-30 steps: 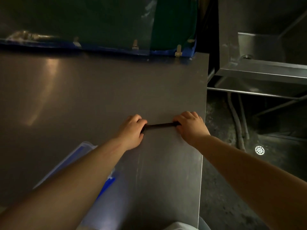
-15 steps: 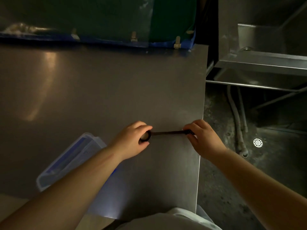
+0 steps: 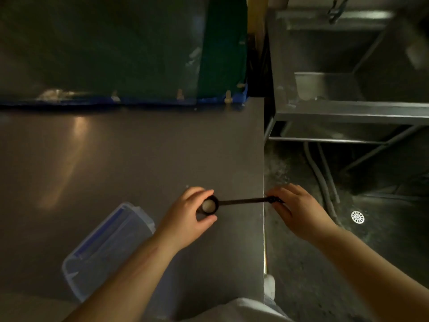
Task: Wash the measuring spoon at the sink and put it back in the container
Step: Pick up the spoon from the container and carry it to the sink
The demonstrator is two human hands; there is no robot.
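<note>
A dark long-handled measuring spoon [image 3: 241, 201] lies level between both hands, above the right edge of the steel table [image 3: 139, 159]. My left hand [image 3: 190, 217] grips its round bowl, which shows a pale inside. My right hand [image 3: 299, 210] pinches the far end of the handle, just past the table edge. A clear plastic container [image 3: 106, 249] with a blue-trimmed lid lies on the table at the lower left, beside my left forearm. The steel sink [image 3: 348, 110] stands at the upper right.
A green sheet and blue edging [image 3: 162, 101] run along the table's far side. Right of the table is a dark floor with a round drain [image 3: 357, 217] and grey hoses [image 3: 325, 182] under the sink frame.
Both hands have drawn back toward me and to the right with the spoon. The spoon's bowl now shows in my left hand, and more of the container is in view.
</note>
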